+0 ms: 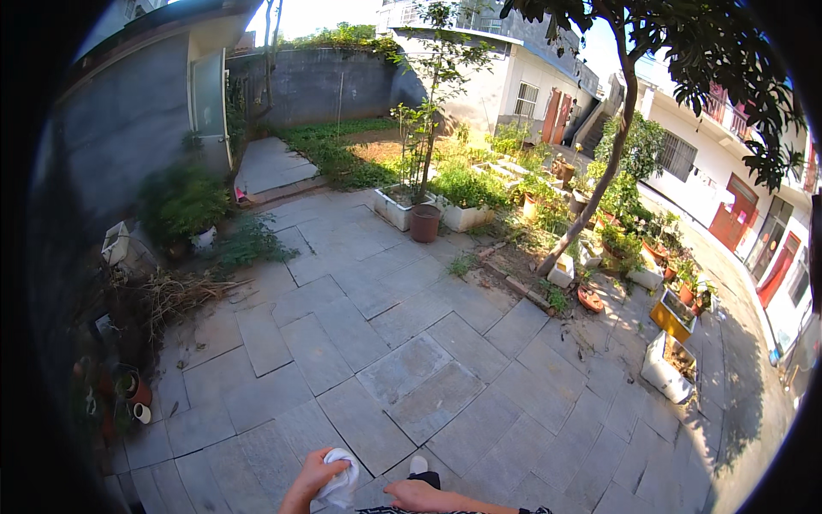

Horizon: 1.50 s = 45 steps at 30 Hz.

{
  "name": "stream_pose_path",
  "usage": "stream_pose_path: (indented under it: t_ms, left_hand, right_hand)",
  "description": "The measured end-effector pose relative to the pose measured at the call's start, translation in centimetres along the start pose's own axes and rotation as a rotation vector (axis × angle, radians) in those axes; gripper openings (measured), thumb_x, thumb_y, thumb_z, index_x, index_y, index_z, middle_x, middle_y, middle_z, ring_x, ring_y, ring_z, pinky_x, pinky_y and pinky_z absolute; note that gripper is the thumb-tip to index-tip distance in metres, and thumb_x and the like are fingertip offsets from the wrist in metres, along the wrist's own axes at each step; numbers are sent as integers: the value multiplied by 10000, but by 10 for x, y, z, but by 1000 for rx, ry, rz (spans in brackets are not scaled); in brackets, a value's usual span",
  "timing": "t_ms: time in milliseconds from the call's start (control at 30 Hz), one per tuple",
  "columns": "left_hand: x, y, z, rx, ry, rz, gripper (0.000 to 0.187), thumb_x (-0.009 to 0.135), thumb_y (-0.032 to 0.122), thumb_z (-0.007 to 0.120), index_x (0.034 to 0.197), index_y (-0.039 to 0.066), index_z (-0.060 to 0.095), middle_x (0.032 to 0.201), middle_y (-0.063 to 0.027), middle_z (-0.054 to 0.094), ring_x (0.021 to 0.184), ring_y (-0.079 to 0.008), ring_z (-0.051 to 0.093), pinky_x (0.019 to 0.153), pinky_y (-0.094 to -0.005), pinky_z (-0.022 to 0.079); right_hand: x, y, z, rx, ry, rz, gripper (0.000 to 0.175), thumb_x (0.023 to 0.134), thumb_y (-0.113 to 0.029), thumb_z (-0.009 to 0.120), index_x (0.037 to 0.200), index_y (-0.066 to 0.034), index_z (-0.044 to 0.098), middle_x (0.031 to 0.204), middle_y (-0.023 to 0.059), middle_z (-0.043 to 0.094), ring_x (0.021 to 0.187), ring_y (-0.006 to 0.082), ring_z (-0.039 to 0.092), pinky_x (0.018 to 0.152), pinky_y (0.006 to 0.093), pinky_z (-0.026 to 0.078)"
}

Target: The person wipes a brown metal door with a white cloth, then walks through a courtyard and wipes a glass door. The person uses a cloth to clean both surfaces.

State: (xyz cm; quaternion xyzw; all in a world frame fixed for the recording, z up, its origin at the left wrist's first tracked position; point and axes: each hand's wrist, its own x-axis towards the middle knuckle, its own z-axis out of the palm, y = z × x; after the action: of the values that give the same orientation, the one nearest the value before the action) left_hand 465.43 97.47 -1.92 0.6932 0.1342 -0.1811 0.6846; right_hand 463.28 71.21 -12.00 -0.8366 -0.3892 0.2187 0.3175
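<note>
At the bottom of the head view my left hand grips a crumpled white cloth, which hangs down from its fingers. My right hand is to the right of the cloth, apart from it, with its fingers pointing left; how far they are bent, and whether anything is under them, does not show clearly. Just above the right hand, a light-coloured shoe and part of a dark trouser leg are visible over grey stone paving. A patterned dark and white garment edge appears at the bottom rim.
On the left are a pile of dry branches, a leafy bush and small pots. Ahead stand a brown pot and white planters. To the right are a leaning tree trunk, a yellow planter and a white trough.
</note>
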Motion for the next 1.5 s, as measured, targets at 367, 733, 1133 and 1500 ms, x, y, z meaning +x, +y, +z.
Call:
stream_pose_path:
  t_ms: [367,733,1133,1500]
  left_hand:
    - [156,116,43,189,-48,78,271,845,229,772,1038,42,739,933,-25,725,822,-109,639,733,-302,520]
    - [252,156,35,198,-5,100,296,841,232,768,1054,29,737,947,-41,727,848,-123,645,755,-302,522]
    - [421,205,-77,132,104,103,274,842,189,785,1057,27,737,955,-45,727,845,-120,647,753,-300,527]
    - [527,263,-210,91,237,90,293,825,247,768,1016,26,738,914,-62,733,814,-138,661,722,-320,532]
  right_hand:
    - [67,79,-183,-79,57,53,450,949,-340,637,1302,-63,608,1171,173,682,1055,360,663,866,463,538]
    - [141,123,-263,22,-55,35,421,935,-315,647,1263,-52,630,1166,189,683,1087,381,646,908,469,525]
    - [314,192,-348,-55,-28,104,392,938,-309,637,1240,-60,653,1120,188,702,993,382,678,864,471,540]
    - [509,197,-385,-30,-168,-27,423,938,-282,643,1288,-46,614,1197,213,668,1098,401,636,913,489,519]
